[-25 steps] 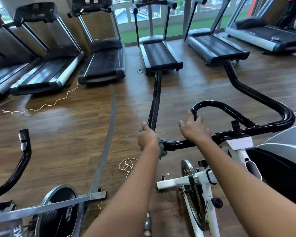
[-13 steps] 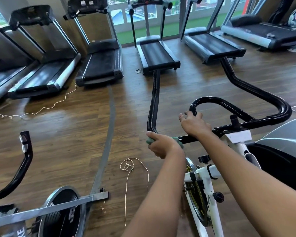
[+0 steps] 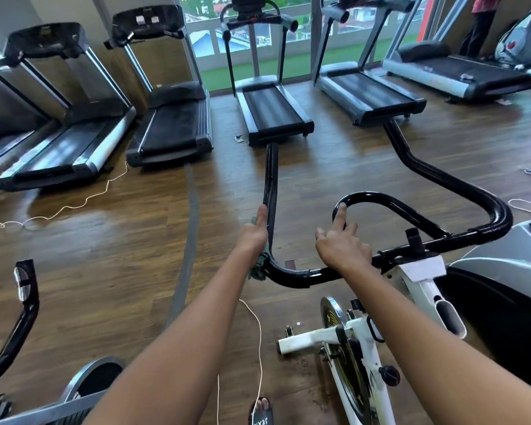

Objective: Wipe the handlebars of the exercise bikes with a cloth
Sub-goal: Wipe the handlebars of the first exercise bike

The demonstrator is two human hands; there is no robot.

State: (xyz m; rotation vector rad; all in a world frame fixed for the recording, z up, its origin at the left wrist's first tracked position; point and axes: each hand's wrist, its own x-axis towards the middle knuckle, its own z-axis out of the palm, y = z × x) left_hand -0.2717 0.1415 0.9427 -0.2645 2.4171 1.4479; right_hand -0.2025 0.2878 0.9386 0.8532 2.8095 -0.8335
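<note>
The black handlebars (image 3: 292, 279) of a white exercise bike (image 3: 362, 342) fill the middle of the head view. My left hand (image 3: 253, 233) presses a green cloth (image 3: 259, 265) against the left prong of the bars, just above its bend, thumb pointing up the tube. My right hand (image 3: 342, 245) rests on the crossbar near the centre. Its fingers are spread and one fingertip touches the inner loop (image 3: 377, 199). The cloth is mostly hidden behind my left hand and wrist.
A second bike's black handlebar (image 3: 28, 305) and flywheel (image 3: 89, 381) stand at the lower left. Several treadmills (image 3: 273, 111) line the far side by the windows. White cords (image 3: 74, 204) lie on the wooden floor. A grey machine (image 3: 503, 259) sits at the right. A person (image 3: 482, 23) stands far right.
My left hand has slid with the cloth from the lower bend of the left prong up along the tube. My right hand has loosened, its fingers now spread toward the inner loop.
</note>
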